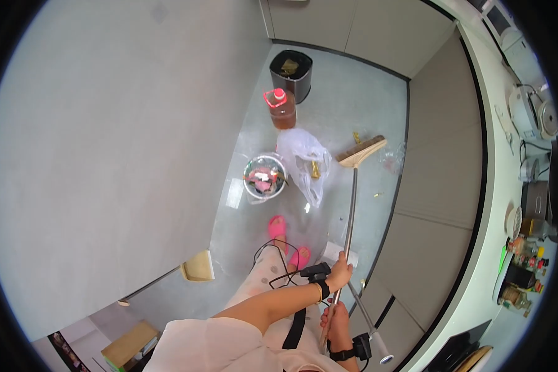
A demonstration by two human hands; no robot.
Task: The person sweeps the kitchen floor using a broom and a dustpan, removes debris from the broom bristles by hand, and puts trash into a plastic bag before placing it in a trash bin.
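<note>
A long-handled broom runs up from my hands, its metal handle (351, 214) ending in a wide, pale broom head (363, 152) on the floor. My left hand (339, 273) is wrapped round the handle. Lower down, near the handle's end, my right hand (336, 323) also grips it. Beside the bristles lies a gold-coloured wrapper scrap (356, 137), and crumpled clear plastic (392, 158) rests right of the broom head. Between my hands and the cabinets slants a grey pole (361, 305) with a white end.
A white plastic bag (304, 158), a bucket of mixed rubbish (265, 178), a big red-capped bottle (283, 111) and a black bin (291, 71) stand ahead. Cabinets (437, 161) line the right side under a cluttered counter (487, 204). A beige dustpan-like piece (197, 266) is at left.
</note>
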